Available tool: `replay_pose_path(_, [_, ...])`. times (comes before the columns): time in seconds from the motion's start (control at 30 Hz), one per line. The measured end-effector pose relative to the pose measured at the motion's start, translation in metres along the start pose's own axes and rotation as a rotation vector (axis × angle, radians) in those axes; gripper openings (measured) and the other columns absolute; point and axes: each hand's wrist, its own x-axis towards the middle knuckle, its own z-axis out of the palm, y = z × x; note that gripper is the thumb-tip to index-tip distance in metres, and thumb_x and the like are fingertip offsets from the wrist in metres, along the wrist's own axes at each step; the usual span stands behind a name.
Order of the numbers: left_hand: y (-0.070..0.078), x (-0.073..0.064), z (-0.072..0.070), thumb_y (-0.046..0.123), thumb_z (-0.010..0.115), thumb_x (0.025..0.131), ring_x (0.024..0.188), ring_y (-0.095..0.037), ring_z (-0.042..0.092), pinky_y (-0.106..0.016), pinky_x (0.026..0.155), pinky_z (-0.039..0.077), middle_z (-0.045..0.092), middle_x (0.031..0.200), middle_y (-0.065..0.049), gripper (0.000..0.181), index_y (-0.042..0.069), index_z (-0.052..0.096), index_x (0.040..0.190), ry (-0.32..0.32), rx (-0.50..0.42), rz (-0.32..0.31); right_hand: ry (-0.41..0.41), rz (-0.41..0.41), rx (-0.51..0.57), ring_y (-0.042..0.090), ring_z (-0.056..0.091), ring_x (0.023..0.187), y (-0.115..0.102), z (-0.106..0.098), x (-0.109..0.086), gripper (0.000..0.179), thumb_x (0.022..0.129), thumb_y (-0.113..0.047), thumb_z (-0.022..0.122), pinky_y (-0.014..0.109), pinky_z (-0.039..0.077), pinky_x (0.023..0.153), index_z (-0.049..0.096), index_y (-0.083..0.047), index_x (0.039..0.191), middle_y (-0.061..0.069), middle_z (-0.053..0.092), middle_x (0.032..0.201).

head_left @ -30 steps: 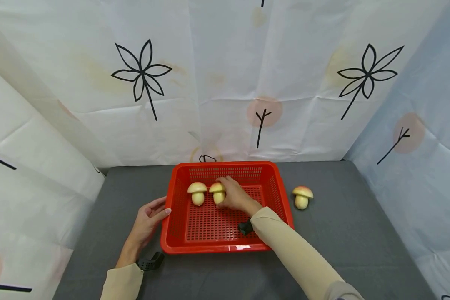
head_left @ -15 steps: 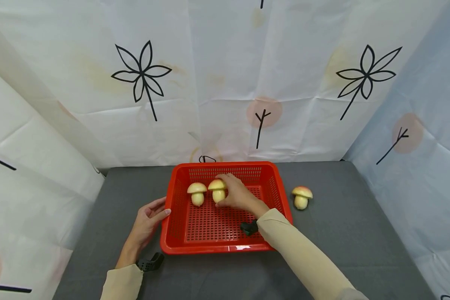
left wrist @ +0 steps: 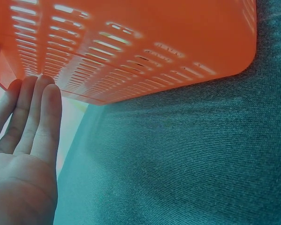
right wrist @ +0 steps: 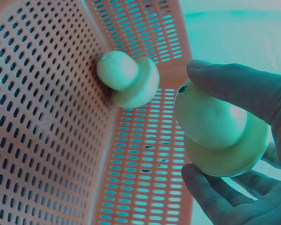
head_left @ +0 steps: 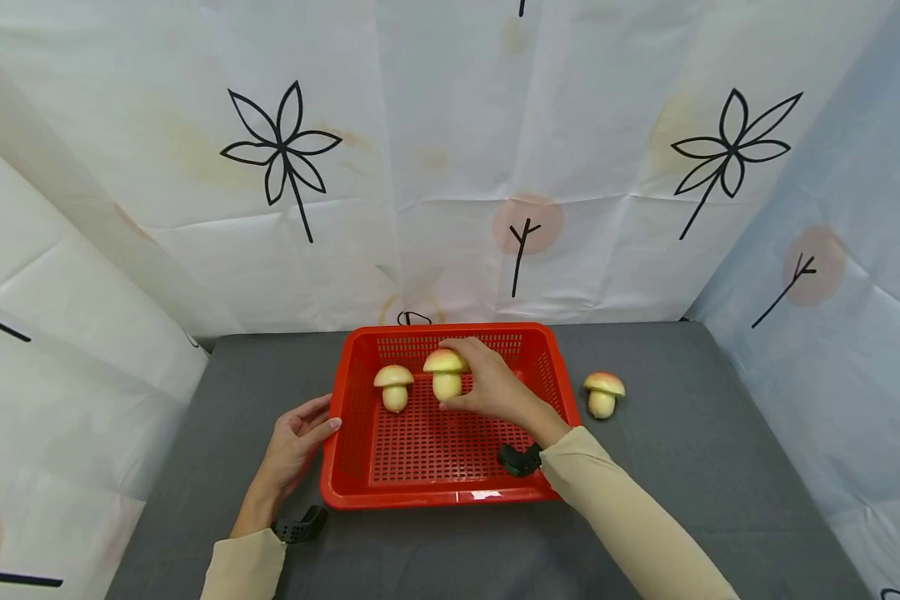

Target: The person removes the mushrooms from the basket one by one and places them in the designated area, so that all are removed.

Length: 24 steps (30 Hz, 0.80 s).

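In the head view my right hand [head_left: 491,383] grips a toy mushroom [head_left: 446,375], with the thumb at its stem and the fingers over its red-yellow cap. The right wrist view shows this mushroom [right wrist: 215,122] raised off the basket floor, between thumb and fingers. A second mushroom [head_left: 394,387] stands inside the red plastic basket [head_left: 450,497], to the left of the held one. My left hand [head_left: 296,446] is at the basket's left side, its thumb by the rim. Its straight fingers [left wrist: 49,112] touch the perforated outer wall in the left wrist view.
A third mushroom [head_left: 603,394] stands on the grey tabletop [head_left: 667,467], right of the basket. White cloth [head_left: 435,167] with plant drawings hangs behind and at both sides. A black band [head_left: 520,460] is at the right wrist, another [head_left: 302,525] at the left.
My right hand has lifted the mushroom and moved it slightly right, away from the other one in the basket. My left hand and the basket have stayed put.
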Motion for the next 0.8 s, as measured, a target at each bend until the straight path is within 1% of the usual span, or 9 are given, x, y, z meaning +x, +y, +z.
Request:
replay_pose_path(0.17, [0.000,0.000,-0.001,-0.008,0.059,0.097,0.113,-0.012,0.067,-0.029,0.089,0.058,0.067,0.125,0.000,0.056,-0.022,0.034,0.145,-0.006,-0.006,0.005,0.020,-0.020,-0.005,0.027,0.053,0.121,-0.003,-0.008,-0.010,0.083,0.076,-0.024,0.093,0.056,0.044,0.103,0.050,-0.010,0.146,0.006,0.054,0.136])
replay_pose_path(0.3, [0.001,0.000,0.000,-0.007,0.060,0.097,0.112,-0.012,0.067,-0.028,0.089,0.058,0.067,0.125,0.000,0.056,-0.021,0.034,0.145,-0.001,0.000,0.003,0.033,-0.043,-0.001,0.025,0.055,0.118,-0.003,-0.013,-0.019,0.084,0.076,-0.023,0.093,0.052,0.049,0.098,0.050,-0.009,0.146,0.006,0.054,0.135])
replay_pose_path(0.4, [0.002,0.000,0.000,-0.006,0.061,0.097,0.112,-0.012,0.067,-0.028,0.089,0.058,0.067,0.124,0.001,0.056,-0.021,0.034,0.145,0.005,0.003,-0.005,0.049,-0.068,0.008,0.024,0.056,0.116,-0.002,-0.018,-0.026,0.083,0.075,-0.021,0.093,0.047,0.053,0.093,0.050,-0.008,0.145,0.006,0.054,0.136])
replay_pose_path(0.53, [0.001,0.000,0.000,-0.006,0.061,0.097,0.112,-0.011,0.067,-0.028,0.089,0.057,0.067,0.124,0.001,0.056,-0.021,0.035,0.145,0.010,0.008,-0.006,0.077,-0.093,0.010,0.023,0.056,0.116,0.003,-0.027,-0.035,0.084,0.074,-0.020,0.093,0.045,0.053,0.093,0.050,-0.010,0.145,0.005,0.054,0.136])
replay_pose_path(0.7, [0.000,-0.001,0.000,-0.006,0.060,0.098,0.112,-0.013,0.067,-0.028,0.089,0.058,0.067,0.126,-0.001,0.055,-0.021,0.035,0.145,-0.002,0.002,0.006,0.128,-0.093,0.015,0.022,0.056,0.114,0.009,-0.039,-0.048,0.085,0.074,-0.018,0.094,0.046,0.053,0.091,0.049,-0.012,0.146,0.005,0.055,0.134])
replay_pose_path(0.8, [0.001,-0.001,0.000,-0.006,0.060,0.098,0.112,-0.014,0.067,-0.029,0.089,0.058,0.067,0.126,-0.002,0.055,-0.021,0.035,0.145,-0.009,-0.005,0.013,0.159,-0.077,0.009,0.023,0.056,0.112,0.013,-0.046,-0.056,0.085,0.074,-0.017,0.093,0.046,0.053,0.089,0.049,-0.011,0.146,0.005,0.056,0.133])
